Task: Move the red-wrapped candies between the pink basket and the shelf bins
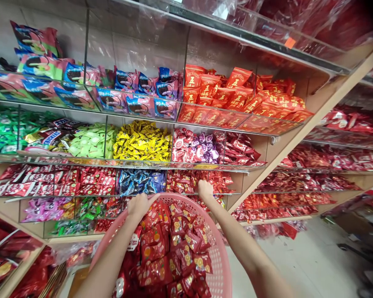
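My left hand [139,205] is closed over the far rim of a round pink plastic basket [223,260], thumb lying along the edge, while my right hand [206,189] reaches just past that rim to a low shelf bin, knuckles bent; its fingertips are hidden, so I cannot tell whether they pinch anything. Glossy red foil sweet packets [180,184] lie directly ahead of the right hand and to both sides of it, in a loose heap with no single long axis; that hand is the nearer one. Below and nearer me, small dark-red packets with orange fruit prints [157,252] fill the basket. A transparent plastic shelf [186,165] hangs above the bin, leaving only a low gap to work in. Blue shiny packets [139,182] border it on the left; a slanting pale wooden upright [294,142] bounds it on the right. Beyond my right forearm, pale smooth floor [286,256] gives the widest open room.
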Motion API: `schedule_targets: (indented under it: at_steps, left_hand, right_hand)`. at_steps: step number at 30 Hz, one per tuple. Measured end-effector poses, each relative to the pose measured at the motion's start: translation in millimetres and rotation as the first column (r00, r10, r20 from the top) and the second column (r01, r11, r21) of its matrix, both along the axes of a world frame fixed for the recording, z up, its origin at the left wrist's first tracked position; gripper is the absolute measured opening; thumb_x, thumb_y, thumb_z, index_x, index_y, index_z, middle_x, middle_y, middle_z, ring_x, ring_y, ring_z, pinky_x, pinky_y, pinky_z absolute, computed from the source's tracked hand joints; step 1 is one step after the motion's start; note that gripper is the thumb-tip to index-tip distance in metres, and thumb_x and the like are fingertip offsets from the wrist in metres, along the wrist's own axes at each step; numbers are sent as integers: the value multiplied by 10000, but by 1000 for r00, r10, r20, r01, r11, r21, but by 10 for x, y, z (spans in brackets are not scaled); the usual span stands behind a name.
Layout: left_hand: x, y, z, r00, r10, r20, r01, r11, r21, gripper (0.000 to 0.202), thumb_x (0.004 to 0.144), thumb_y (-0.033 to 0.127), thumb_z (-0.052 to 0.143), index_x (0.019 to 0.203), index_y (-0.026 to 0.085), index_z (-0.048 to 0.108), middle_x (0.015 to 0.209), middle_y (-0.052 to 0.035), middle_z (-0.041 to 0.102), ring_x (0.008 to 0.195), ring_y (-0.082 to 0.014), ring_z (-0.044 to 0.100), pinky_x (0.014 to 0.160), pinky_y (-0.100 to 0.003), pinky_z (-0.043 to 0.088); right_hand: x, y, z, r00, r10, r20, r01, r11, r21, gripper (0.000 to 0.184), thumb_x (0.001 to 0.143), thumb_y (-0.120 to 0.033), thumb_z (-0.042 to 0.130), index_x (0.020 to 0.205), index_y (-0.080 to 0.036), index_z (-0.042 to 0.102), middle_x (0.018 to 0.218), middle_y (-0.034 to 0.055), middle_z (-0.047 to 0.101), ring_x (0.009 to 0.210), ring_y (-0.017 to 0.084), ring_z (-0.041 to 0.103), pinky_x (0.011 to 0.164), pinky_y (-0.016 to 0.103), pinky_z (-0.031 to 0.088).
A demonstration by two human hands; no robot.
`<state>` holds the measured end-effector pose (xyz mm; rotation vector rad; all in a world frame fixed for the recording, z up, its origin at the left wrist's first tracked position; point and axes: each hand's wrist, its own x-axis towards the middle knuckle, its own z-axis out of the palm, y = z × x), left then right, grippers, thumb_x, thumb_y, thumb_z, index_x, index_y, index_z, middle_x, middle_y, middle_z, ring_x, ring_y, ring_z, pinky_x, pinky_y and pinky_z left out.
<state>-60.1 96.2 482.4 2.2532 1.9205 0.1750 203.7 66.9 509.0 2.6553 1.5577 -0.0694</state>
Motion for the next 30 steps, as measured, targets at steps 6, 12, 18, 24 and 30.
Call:
schedule_targets:
  at_steps: [6, 12, 18, 24, 30]
  left_hand:
    - [2, 13, -28, 1000, -4, 11, 4, 1000, 12, 816, 706, 740, 151, 824, 122, 670, 865, -193, 656, 851, -345, 601, 715, -425, 439]
    - [2, 10, -30, 1000, 3, 3, -3, 1000, -4, 829, 701, 741, 149, 861, 115, 667, 882, -193, 651, 863, -339, 598, 724, -413, 438]
    - [2, 4, -21, 1000, 6, -1, -6, 1000, -3, 832, 702, 739, 138, 873, 119, 664, 890, -194, 651, 870, -340, 597, 727, -416, 436]
    - [12, -6, -2, 1000, 5, -3, -5, 1000, -9, 838, 703, 738, 134, 882, 113, 663, 903, -200, 649, 877, -338, 596, 732, -412, 434]
    - [2, 2, -15, 1000, 5, 2, -5, 1000, -4, 837, 701, 741, 132, 883, 118, 661, 893, -194, 652, 878, -342, 596, 732, -417, 435]
  right_hand:
    - [-16, -500, 205, 981, 148, 123, -171, 962, 212, 177, 866, -235, 381, 934, -150, 521, 810, 103, 646, 746, 192, 629, 547, 224, 358]
    - [-214, -1179, 157, 947, 297, 120, -319, 903, 288, 154, 870, -259, 371, 764, -186, 457, 706, 19, 618, 584, 118, 586, 473, 231, 201]
    - [-331, -1649, -10, 925, 356, 130, -377, 905, 200, 106, 853, -207, 414, 749, -188, 431, 661, 6, 604, 519, 116, 581, 436, 240, 151]
    - [-354, -1844, -281, 896, 394, 204, -424, 897, 126, 113, 827, -121, 422, 739, -192, 431, 707, 12, 608, 541, 118, 603, 401, 246, 138]
    - [-419, -1856, -524, 867, 450, 215, -480, 870, 113, 137, 801, -72, 425, 747, -197, 428, 679, -3, 592, 503, 130, 592, 391, 263, 141]
